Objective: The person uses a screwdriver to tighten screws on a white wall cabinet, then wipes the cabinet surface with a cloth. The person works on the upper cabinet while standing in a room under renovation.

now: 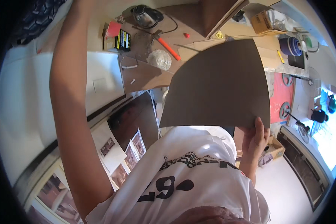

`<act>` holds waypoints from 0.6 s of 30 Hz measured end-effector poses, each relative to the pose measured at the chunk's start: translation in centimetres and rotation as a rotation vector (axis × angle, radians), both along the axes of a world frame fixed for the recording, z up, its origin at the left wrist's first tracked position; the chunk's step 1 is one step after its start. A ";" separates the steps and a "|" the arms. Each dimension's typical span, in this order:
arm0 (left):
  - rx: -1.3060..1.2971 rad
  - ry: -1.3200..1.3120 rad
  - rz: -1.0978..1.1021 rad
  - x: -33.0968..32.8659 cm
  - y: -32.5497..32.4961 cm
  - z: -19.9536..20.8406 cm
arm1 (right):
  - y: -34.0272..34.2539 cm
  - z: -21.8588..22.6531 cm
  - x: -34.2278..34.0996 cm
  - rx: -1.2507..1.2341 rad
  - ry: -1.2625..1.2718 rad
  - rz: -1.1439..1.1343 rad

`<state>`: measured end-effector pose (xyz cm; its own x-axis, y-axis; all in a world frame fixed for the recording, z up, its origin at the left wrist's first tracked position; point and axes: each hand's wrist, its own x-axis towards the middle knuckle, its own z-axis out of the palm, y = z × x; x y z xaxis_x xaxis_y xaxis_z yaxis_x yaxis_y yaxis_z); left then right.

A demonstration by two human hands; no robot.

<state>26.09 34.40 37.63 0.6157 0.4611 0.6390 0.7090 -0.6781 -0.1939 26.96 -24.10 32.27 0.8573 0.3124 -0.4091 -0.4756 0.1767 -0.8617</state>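
Note:
A dark grey-brown flat sheet (220, 84) with one curved side spreads in front of my chest. My right hand (255, 140) is closed on its near right corner. The thumb lies on the upper face, and the other fingers are partly hidden beneath. My left arm is stretched far forward past the top edge of the head view, so that hand is out of sight. Beyond the sheet, on a brown worktop (145, 80), lie a hammer with an orange handle (168, 48) and a crumpled clear plastic piece (159, 59).
A box with a red top (113, 30) and a dark rounded device with a cord (147, 16) stand at the back. Yellow-handled scissors (220, 34), a cardboard box (263, 22) and a blue round container (289, 45) are at the far right. Fans (303, 130) stand right.

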 end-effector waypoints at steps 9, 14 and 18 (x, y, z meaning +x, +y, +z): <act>-0.187 -0.029 -0.264 -0.9 -0.6 1.3 | -2.3 7.2 0.0 -0.080 0.036 -0.328; -0.276 -0.136 -0.345 -1.2 0.6 -0.9 | -2.0 10.6 0.1 -0.207 -0.015 -0.489; -0.223 -0.139 -0.352 -1.1 0.3 0.1 | -2.1 10.9 0.5 -0.230 -0.086 -0.509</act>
